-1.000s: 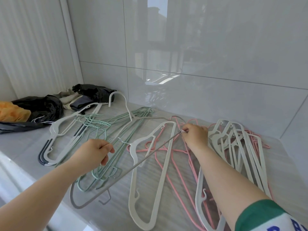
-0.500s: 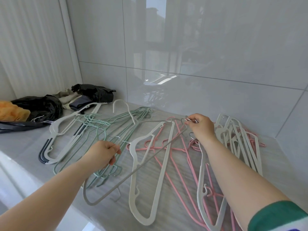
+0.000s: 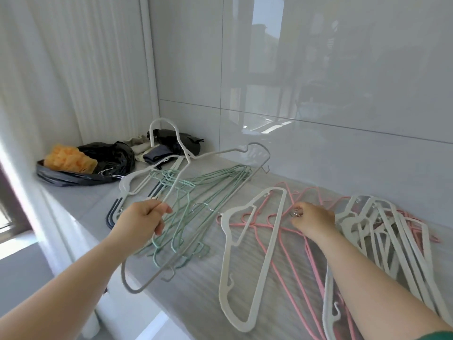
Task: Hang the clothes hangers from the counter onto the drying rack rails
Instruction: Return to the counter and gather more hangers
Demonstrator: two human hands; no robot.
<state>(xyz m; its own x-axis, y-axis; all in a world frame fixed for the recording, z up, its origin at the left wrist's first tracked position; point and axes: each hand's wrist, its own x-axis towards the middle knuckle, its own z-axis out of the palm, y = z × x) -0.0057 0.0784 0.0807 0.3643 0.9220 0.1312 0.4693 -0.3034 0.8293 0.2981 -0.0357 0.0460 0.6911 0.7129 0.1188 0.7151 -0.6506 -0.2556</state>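
**Grey hanger lifted clear; right hand moves on to the pink pile**

The left hand is clamped round one shoulder arm of the thin grey flocked hanger, fingers curled over it; a second ago that hanger lay flat among the others with the right hand at its far end; it is now raised and tilted, hook uppermost, its low corner out over the front edge of the pale grey counter.

The right hand has let go of the grey hanger; its fingertips are now pinched on a small metal hook at the top of the pink wire hangers, which lie flat on the counter; whether one hook or several is caught cannot be told.

Just beside that hand on its left a white plastic hanger lies flat; further left is the bunch of mint-green wire hangers; on the right is a heap of white hangers lying over more pink ones.

At the far left end of the counter sit a black plastic bag and an orange cloth.

Assessment: one hanger is freed and in hand, a second pick is under way; nothing is hung yet; the drying rack is not in view; nearly all of the stock remains on the counter; the pink hangers overlap and may drag one another when lifted.
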